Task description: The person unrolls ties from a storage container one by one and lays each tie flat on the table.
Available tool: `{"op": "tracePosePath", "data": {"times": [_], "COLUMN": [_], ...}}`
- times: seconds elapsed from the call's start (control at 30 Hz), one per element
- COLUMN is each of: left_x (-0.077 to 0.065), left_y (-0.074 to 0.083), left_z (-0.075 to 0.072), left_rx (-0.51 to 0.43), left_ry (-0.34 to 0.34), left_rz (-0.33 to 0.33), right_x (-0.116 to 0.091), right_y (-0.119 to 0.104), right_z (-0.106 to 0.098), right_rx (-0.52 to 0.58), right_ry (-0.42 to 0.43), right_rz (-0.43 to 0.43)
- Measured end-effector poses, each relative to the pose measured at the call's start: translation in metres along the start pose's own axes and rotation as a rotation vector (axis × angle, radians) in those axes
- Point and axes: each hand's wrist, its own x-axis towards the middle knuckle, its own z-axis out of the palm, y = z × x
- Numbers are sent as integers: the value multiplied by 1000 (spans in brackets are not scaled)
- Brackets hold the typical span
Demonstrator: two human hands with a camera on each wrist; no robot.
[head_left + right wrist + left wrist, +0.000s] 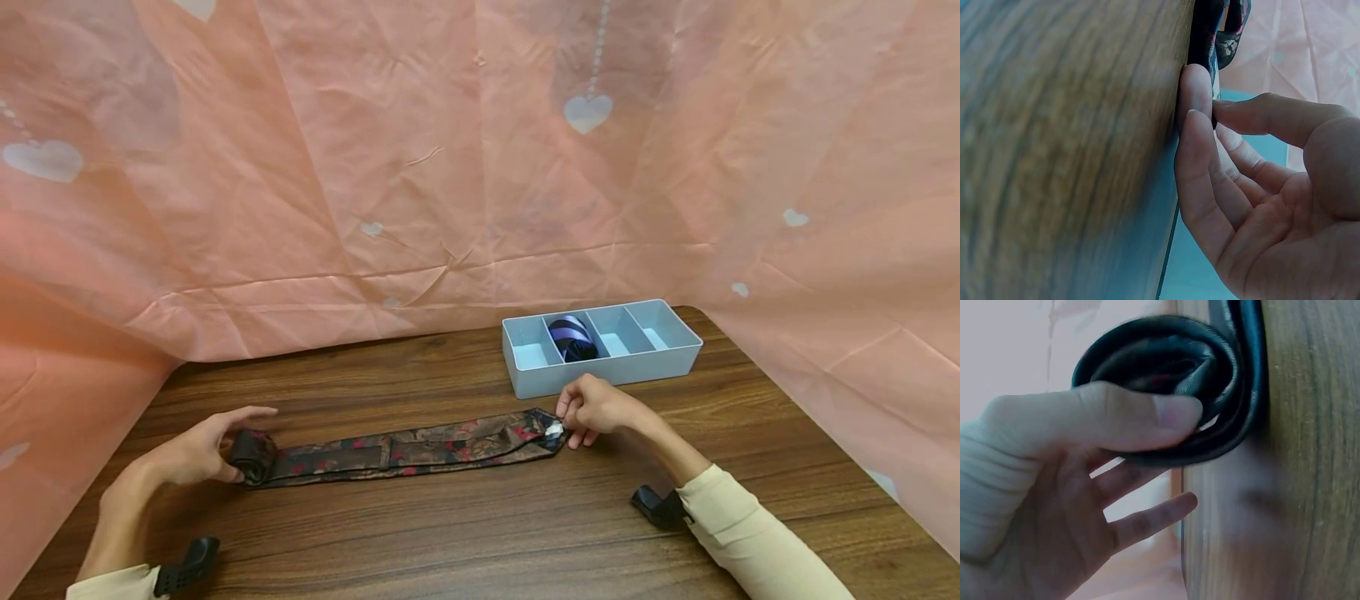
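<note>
A dark necktie (pixel 457 443) with a brown and red pattern lies stretched across the table, its back side up. Its left part is wound into a roll (pixel 1160 381) standing on edge. My left hand (pixel 187 450) holds that roll, thumb across one side and fingers behind it, with some fingers extended. At the other end, my right hand (pixel 596 408) pinches the tie's pointed tip between thumb and fingertips, low against the wood. A white label (pixel 554 430) shows on the back close to that tip.
A light blue box (pixel 645 367) with several compartments stands behind my right hand. A rolled purple and black striped tie (pixel 572 337) sits in its second compartment from the left. Peach curtain (pixel 420 167) with hearts hangs around the wooden table (pixel 420 542).
</note>
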Motion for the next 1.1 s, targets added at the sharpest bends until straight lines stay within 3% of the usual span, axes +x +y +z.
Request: {"op": "tracePosePath", "data": {"times": [0.17,0.37,0.5,0.6,0.77,0.97,1.1], "left_x": [-2,-5,-2,0,-1,3,9], "left_y": [2,-1,4,9,18,30,39], "left_z": [-3,-5,-4,-5,-6,-4,-1], "left_rx": [15,5,8,71,118,23,-80], "left_ry": [-4,42,57,101,221,328,326], "left_rz": [-57,20,12,0,51,190,239], "right_x": [1,0,1,1,-8,-20,-28], "right_y": [1,2,4,4,1,4,8], "right_z": [0,-1,-2,-7,-25,-53,-68], "right_rx": [3,35,78,108,138,184,190], "right_ry": [4,-10,-17,-21,-52,-58,-58], "right_rz": [7,-17,-28,-30,-53,-59,-58]}}
